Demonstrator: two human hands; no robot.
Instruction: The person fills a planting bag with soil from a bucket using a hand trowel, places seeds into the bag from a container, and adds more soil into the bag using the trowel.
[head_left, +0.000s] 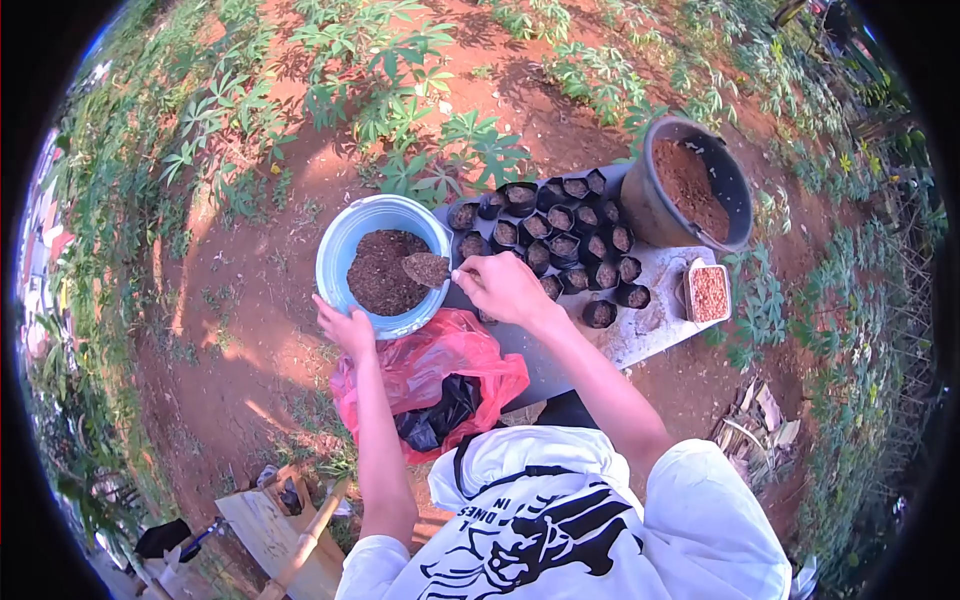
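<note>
A light blue bucket (333, 262) partly filled with dark soil (385, 275) stands at the left end of the table. My left hand (347, 328) grips its near rim, with part of the fingers hidden against the wall. My right hand (498, 287) is closed on the handle of a small trowel (425, 269). The trowel's blade, with soil on it, is over the soil inside the bucket's right rim. Beyond my right hand, several black seedling bags (561, 218) filled with soil stand close together.
A grey table (640, 343) holds a large dark bucket (640, 207) of reddish soil and a small tub of seeds (709, 294). A pink plastic bag (500, 374) with black plastic (440, 412) inside hangs at the near edge. Leafy plants (400, 75) grow beyond.
</note>
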